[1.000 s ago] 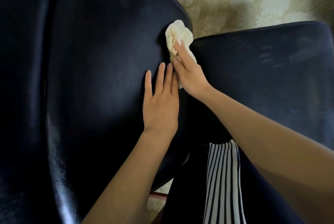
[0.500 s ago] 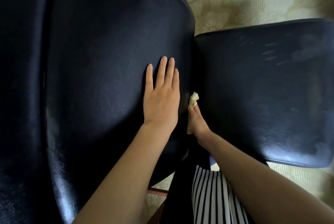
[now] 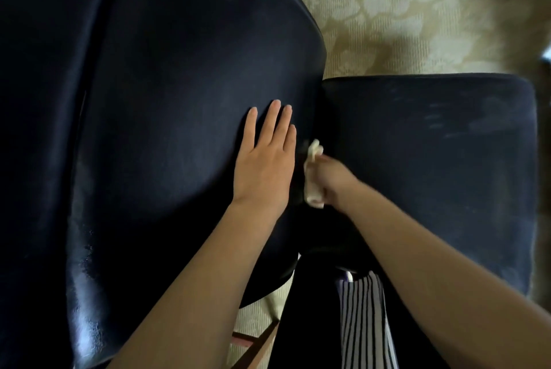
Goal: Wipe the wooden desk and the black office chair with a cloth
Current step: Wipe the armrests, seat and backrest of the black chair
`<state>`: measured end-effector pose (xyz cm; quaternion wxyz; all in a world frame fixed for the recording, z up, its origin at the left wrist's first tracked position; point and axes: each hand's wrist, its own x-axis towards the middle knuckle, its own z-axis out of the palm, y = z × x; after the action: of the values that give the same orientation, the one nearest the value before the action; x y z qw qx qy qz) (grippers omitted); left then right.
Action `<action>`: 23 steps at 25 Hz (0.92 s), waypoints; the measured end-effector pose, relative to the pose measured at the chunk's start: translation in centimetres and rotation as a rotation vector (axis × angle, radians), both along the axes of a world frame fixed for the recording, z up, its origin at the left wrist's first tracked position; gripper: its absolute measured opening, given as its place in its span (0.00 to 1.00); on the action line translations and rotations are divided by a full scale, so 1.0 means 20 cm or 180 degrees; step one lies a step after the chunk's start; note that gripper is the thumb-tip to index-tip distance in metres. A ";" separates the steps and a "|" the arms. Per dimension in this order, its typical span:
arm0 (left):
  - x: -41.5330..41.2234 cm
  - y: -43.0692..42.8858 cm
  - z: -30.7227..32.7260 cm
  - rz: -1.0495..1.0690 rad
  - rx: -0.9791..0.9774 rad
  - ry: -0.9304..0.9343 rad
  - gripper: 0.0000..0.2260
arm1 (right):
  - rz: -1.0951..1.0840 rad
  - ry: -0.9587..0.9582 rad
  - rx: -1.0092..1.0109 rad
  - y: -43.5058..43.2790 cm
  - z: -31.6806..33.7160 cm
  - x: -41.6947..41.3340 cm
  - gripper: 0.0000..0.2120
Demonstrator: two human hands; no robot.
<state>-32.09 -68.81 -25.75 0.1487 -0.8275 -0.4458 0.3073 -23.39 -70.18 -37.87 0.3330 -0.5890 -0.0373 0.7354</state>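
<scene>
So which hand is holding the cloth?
The right hand grips the pale cloth in the gap between the chair back and seat. The left hand lies flat on the chair back, fingers straight, holding nothing.

The cloth (image 3: 313,151) lies between backrest (image 3: 179,100), left, and seat (image 3: 432,175), right.

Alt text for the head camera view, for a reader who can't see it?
A right hand holds a pale cloth against a black chair, in the gap between its backrest and seat. The left hand lies flat on the backrest.
</scene>
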 end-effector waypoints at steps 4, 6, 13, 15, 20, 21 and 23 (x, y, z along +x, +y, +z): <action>-0.02 0.01 0.01 -0.0155 -0.0048 -0.0098 0.33 | 0.0141 -0.0304 0.0859 0.22 0.11 0.10 0.22; -0.03 0.01 0.02 -0.0256 -0.0119 -0.0261 0.32 | 0.0262 -0.0629 0.1261 0.14 0.14 0.04 0.25; -0.10 -0.38 0.05 -0.0214 0.0004 -0.0516 0.28 | 0.0130 -0.0771 0.1537 -0.51 -0.11 -0.30 0.23; -0.20 -0.61 0.00 -0.0169 0.0108 -0.0463 0.28 | 0.0159 -0.0486 0.1294 -0.71 -0.18 -0.37 0.25; -0.38 -0.94 -0.07 -0.0236 0.0319 -0.0479 0.28 | -0.0098 0.0716 0.0497 -1.05 -0.17 -0.45 0.22; -0.40 -0.95 -0.07 -0.0274 0.0353 -0.0509 0.28 | -0.0229 0.0964 0.0436 -1.05 -0.14 -0.45 0.21; -0.44 -0.95 -0.06 -0.0395 0.0326 -0.0596 0.28 | -0.0396 0.1116 0.0229 -0.99 -0.06 -0.43 0.21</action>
<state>-40.92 -87.73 -27.02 0.1672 -0.8699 -0.4208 0.1957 -32.04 -89.99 -39.05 0.4001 -0.4407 0.0315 0.8029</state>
